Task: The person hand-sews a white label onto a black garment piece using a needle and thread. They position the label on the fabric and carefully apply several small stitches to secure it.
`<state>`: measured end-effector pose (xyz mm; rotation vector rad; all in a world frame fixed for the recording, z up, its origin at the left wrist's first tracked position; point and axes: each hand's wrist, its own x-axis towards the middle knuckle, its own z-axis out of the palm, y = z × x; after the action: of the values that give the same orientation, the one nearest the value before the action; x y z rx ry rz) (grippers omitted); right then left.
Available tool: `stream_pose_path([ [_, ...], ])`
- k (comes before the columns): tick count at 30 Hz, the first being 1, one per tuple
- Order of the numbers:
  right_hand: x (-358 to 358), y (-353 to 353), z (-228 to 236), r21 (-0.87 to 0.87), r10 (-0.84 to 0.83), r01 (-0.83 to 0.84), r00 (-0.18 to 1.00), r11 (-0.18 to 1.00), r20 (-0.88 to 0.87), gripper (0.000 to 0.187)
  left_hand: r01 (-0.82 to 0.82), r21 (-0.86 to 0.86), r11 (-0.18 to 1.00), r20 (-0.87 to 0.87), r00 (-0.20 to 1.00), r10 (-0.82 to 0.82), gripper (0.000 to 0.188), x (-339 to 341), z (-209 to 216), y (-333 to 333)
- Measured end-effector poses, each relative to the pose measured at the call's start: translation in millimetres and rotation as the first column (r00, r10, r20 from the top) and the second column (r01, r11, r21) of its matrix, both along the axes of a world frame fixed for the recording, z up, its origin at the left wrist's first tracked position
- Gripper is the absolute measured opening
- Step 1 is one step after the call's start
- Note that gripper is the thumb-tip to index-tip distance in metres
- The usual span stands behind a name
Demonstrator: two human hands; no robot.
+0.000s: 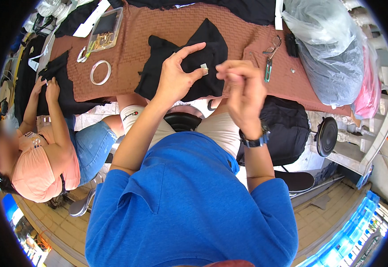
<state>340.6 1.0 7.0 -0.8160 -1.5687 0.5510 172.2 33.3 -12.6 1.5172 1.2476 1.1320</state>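
A black cloth piece (209,44) lies spread on the brown table cover, with a small white label (204,67) on it. Over this cloth is my left hand (175,75), index finger and thumb stretched wide apart. Its thumb tip rests at the label's edge; the other fingers are partly hidden behind. My right hand (246,95), wearing a dark wristwatch (257,138), is raised just right of the label. Thumb and forefinger are pinched together there, and anything between them is too small to make out.
On the brown-covered table (136,26) are a clear box (107,29) of gold-coloured pieces, a white ring-shaped roll (100,72) and green-handled snips (268,69). Large clear plastic bags (332,58) stand at right. A co-worker's hands (47,86) touch black cloth at left.
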Motion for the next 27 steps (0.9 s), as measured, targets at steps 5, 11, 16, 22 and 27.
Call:
stream_pose_path([
  [5, 27.9, -17.9, 72.8, 0.219, 0.264, -0.197, 0.903, 0.956, -0.338, 0.005, -0.027, -0.007, 1.000, -0.025, 0.999, 0.027, 0.057, -7.1, -7.3, 1.3],
  [11, 86.2, -43.8, 121.0, 0.273, 0.574, -0.512, 0.781, 0.815, -0.248, 0.037, -0.016, -0.001, 1.000, -0.016, 1.000, 0.016, 0.056, -7.8, -15.8, 6.1],
  [16, 91.9, -51.8, 122.8, 0.268, 0.595, -0.531, 0.734, 0.804, -0.329, 0.037, -0.016, -0.045, 0.999, 0.023, 1.000, 0.017, 0.057, -8.6, -14.6, 4.6],
  [22, 83.8, -60.2, 131.7, 0.586, 0.817, -0.589, 0.262, 0.557, -0.513, 0.014, -0.069, 0.006, 0.998, -0.071, 0.995, 0.070, 0.057, -15.1, -23.9, 9.5],
  [27, 82.7, -60.3, 133.1, 0.658, 0.884, -0.643, 0.065, 0.392, -0.463, 0.009, -0.033, -0.062, 0.998, 0.028, 0.999, 0.035, 0.058, -10.4, -17.3, 8.1],
])
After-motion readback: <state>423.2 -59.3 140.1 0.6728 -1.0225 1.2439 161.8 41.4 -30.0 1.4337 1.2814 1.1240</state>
